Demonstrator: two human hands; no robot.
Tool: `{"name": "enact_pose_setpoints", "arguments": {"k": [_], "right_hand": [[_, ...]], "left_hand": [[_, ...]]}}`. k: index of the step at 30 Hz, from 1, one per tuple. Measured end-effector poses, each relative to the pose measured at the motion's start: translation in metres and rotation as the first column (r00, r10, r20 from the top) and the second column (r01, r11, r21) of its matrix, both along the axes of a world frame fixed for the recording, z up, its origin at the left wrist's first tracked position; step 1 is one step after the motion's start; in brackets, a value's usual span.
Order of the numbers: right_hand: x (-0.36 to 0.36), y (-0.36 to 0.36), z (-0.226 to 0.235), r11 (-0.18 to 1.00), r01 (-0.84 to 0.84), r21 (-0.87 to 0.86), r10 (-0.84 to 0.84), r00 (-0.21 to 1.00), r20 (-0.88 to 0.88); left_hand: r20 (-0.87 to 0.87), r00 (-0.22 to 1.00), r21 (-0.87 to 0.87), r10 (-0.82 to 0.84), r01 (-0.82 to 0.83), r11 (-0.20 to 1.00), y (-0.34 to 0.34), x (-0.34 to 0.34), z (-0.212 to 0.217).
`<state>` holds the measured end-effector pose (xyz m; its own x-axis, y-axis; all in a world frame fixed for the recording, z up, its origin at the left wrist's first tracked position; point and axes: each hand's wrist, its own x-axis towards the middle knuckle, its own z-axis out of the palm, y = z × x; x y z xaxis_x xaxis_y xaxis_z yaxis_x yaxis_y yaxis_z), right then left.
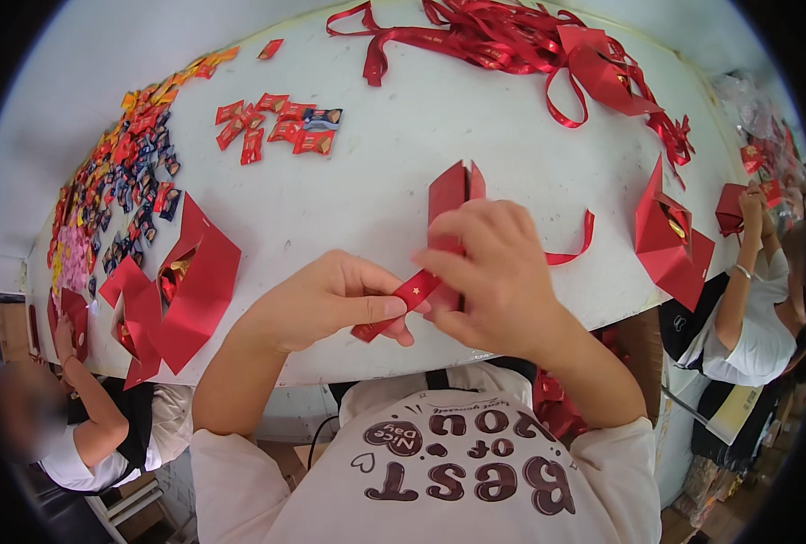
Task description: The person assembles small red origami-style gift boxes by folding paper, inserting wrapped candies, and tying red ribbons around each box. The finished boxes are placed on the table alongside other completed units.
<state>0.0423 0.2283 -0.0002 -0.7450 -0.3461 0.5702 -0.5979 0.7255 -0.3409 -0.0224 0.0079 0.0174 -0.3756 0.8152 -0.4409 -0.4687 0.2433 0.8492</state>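
Note:
My left hand [335, 299] pinches the end of a red ribbon [414, 290] with a small gold star printed on it. Over a folded red card box [448, 192] curls my right hand [498, 272], its bent fingers closed on the ribbon where it crosses the box. Part of the box and the right fingertips' exact hold are hidden behind that hand. From the right hand's far side the ribbon's loose tail [573, 254] runs out along the table and bends upward.
Open red boxes [205, 313] with wrapped sweets stand at left; another box [670, 227] stands right. Small red packets [317, 140] lie ahead, beside a long heap of colourful sweets [140, 172]. Tangled ribbons [503, 41] fill the far side. Co-workers sit at both sides.

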Motion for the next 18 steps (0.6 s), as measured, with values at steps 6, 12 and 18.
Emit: {"name": "enact_pose_setpoints", "arguments": {"k": [6,12,18], "right_hand": [[0.003,-0.004,-0.003,0.928,0.082,-0.364,-0.088,0.996,0.0],[0.001,0.014,-0.021,0.544,0.178,-0.82,0.299,0.872,0.387],[-0.001,0.045,-0.043,0.651,0.253,-0.716,0.355,0.732,0.582]], "left_hand": [[-0.259,0.954,0.037,0.148,-0.144,0.989,0.014,0.0,-0.007],[-0.625,0.762,0.259,0.17,-0.003,0.966,0.055,-0.007,-0.055],[-0.286,0.886,0.303,0.365,-0.278,0.912,0.054,0.014,-0.069]]}}
